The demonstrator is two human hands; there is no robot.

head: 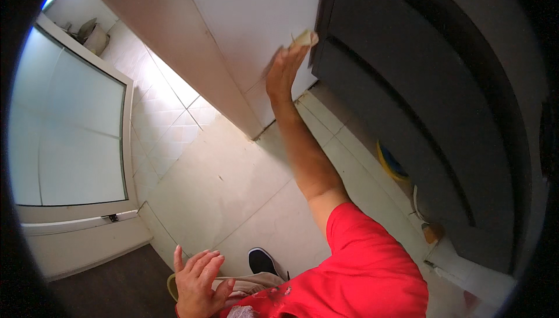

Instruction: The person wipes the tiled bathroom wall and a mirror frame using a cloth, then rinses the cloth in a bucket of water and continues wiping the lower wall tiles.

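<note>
My right hand (286, 67) is stretched out with a small pale yellow piece of cloth or sponge (307, 37) under its fingertips. The pale piece is at the white wall (249, 16), beside the edge of a dark grey panelled door or cabinet front (393, 56). Blur hides the exact grip. Down at the lower left, my left hand (198, 281) holds nothing, its fingers spread apart in front of my body. A grey fuzzy piece of fabric (242, 312) shows at the bottom edge, against my red shirt.
A white-framed frosted glass door (74, 121) stands on the left, past a wall corner (253, 134). Pale tiles (231, 182) cover the floor. A blue and yellow round object (391, 163) and a white cord (417, 204) lie under the dark panel. A pot (94, 38) sits far left.
</note>
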